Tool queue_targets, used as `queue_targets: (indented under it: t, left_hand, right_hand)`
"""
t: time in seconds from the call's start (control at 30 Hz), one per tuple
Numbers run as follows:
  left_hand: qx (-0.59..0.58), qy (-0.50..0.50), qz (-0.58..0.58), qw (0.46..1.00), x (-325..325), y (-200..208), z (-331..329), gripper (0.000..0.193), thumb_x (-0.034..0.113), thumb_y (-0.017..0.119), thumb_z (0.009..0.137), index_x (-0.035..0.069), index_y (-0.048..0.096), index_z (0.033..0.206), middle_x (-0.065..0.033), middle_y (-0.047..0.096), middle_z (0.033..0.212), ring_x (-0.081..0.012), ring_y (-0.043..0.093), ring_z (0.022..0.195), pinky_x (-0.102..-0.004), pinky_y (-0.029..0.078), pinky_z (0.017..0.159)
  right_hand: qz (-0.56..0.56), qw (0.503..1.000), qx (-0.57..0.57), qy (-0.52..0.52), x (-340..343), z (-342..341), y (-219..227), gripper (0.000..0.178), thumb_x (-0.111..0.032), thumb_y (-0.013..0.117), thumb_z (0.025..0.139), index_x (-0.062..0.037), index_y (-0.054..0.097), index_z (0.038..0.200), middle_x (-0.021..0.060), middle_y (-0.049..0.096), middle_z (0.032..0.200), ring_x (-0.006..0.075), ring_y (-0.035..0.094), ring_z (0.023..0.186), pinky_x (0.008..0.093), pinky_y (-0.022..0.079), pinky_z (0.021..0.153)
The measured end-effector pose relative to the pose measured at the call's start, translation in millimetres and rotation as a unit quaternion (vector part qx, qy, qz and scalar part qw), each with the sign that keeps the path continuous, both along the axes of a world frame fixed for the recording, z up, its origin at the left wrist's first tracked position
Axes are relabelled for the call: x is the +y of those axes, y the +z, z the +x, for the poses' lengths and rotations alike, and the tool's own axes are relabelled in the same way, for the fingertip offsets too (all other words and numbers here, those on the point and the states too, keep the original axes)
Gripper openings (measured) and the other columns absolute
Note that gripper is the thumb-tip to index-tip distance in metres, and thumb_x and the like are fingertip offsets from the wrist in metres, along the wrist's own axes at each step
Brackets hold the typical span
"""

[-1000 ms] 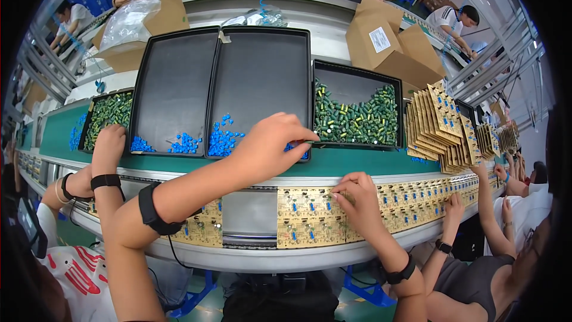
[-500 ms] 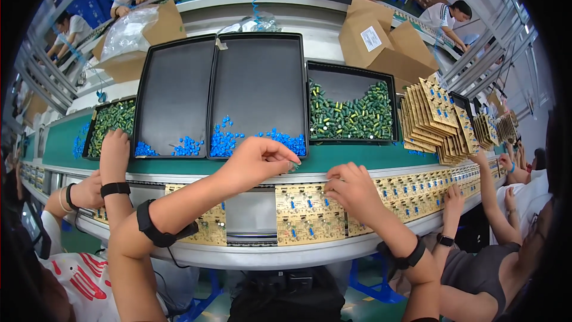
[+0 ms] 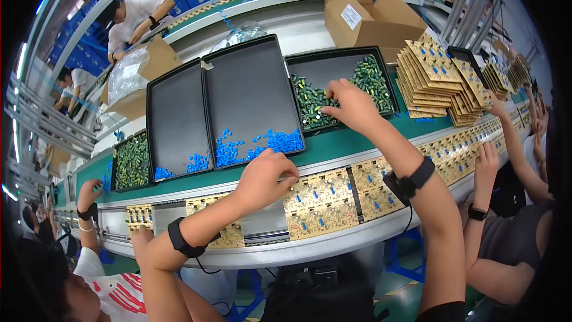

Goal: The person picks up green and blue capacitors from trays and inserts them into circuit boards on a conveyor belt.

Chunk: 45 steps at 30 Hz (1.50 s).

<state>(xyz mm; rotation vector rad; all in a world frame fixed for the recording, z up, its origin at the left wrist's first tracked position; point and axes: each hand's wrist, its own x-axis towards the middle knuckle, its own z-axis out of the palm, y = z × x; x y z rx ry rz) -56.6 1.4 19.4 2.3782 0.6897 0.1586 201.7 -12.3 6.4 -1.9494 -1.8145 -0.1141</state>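
My left hand (image 3: 262, 185) is over the conveyor, its fingertips pinched at the upper left corner of a tan circuit board (image 3: 322, 206). Whatever sits between those fingertips is too small to make out. Small blue parts and several tiny components stand on that board. My right hand (image 3: 354, 106) reaches into a black tray (image 3: 390, 92) of green cylindrical capacitors (image 3: 313, 98). Its thumb and forefinger are apart, close above the capacitors.
Two large black trays (image 3: 241, 92) with blue parts (image 3: 283, 140) stand left of the capacitor tray. Further left is a smaller tray of green capacitors (image 3: 132, 161). Stacked boards (image 3: 426, 77) and a cardboard box (image 3: 369, 24) are at the right. Co-workers' arms (image 3: 485, 173) flank me.
My right hand has moved from above the boards up into the capacitor tray. My left hand has lowered slightly to the board's edge. The view has tilted and shifted.
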Motion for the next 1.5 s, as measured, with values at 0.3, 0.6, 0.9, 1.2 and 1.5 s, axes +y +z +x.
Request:
queue_targets:
  t: [0.3, 0.6, 0.9, 1.2, 1.5]
  left_hand:
    - [-0.007, -0.059, 0.172, 0.983, -8.4, -14.8, -0.2, 0.007, 0.010, 0.071, 0.070, 0.009, 0.067, 0.075, -0.0039, 0.054, 0.078, -0.0244, 0.050, 0.079, -0.0357, 0.042, 0.073]
    - [-0.005, -0.047, 0.240, 0.970, -20.7, -13.1, 0.4, 0.009, 0.010, 0.072, 0.068, 0.009, 0.064, 0.074, -0.0032, 0.053, 0.079, -0.0229, 0.050, 0.081, -0.0350, 0.040, 0.071]
    - [-0.020, -0.079, 0.280, 0.956, -21.4, -15.5, -2.5, 0.011, 0.009, 0.072, 0.067, 0.010, 0.065, 0.076, -0.0022, 0.052, 0.079, -0.0222, 0.049, 0.080, -0.0344, 0.038, 0.070]
    - [-0.029, -0.087, 0.215, 0.972, -10.8, -13.0, -4.2, 0.010, 0.009, 0.072, 0.067, 0.010, 0.066, 0.074, -0.0023, 0.053, 0.079, -0.0220, 0.050, 0.080, -0.0339, 0.039, 0.071]
    - [0.015, -0.179, 0.338, 0.924, -17.7, -10.2, -2.3, 0.013, 0.009, 0.069, 0.068, 0.008, 0.064, 0.080, -0.0014, 0.052, 0.079, -0.0199, 0.048, 0.079, -0.0338, 0.037, 0.068]
  right_hand:
    - [-0.039, 0.995, 0.076, 0.055, 6.0, -11.9, -13.1, 0.016, -0.015, 0.070, 0.076, -0.0064, 0.057, 0.079, 0.0083, 0.056, 0.079, 0.0276, 0.058, 0.079, 0.0391, 0.047, 0.068]
    - [0.029, 0.992, 0.097, 0.077, 4.8, -24.5, -15.1, 0.024, -0.014, 0.071, 0.074, -0.0096, 0.057, 0.093, 0.0073, 0.057, 0.088, 0.0280, 0.058, 0.090, 0.0396, 0.049, 0.076]
    - [0.098, 0.988, -0.012, 0.116, 13.3, -26.1, -22.2, 0.019, -0.008, 0.069, 0.071, -0.0060, 0.055, 0.082, 0.0092, 0.058, 0.078, 0.0295, 0.060, 0.080, 0.0393, 0.049, 0.069]
    - [0.067, 0.989, 0.098, 0.093, 8.5, -26.9, -17.6, 0.016, -0.008, 0.066, 0.076, -0.0085, 0.059, 0.091, 0.0072, 0.060, 0.085, 0.0268, 0.060, 0.079, 0.0390, 0.048, 0.068]
    - [0.111, 0.980, 0.133, 0.095, -6.1, -30.8, -2.3, 0.013, -0.010, 0.067, 0.077, -0.0070, 0.060, 0.087, 0.0072, 0.056, 0.079, 0.0251, 0.059, 0.074, 0.0360, 0.047, 0.065]
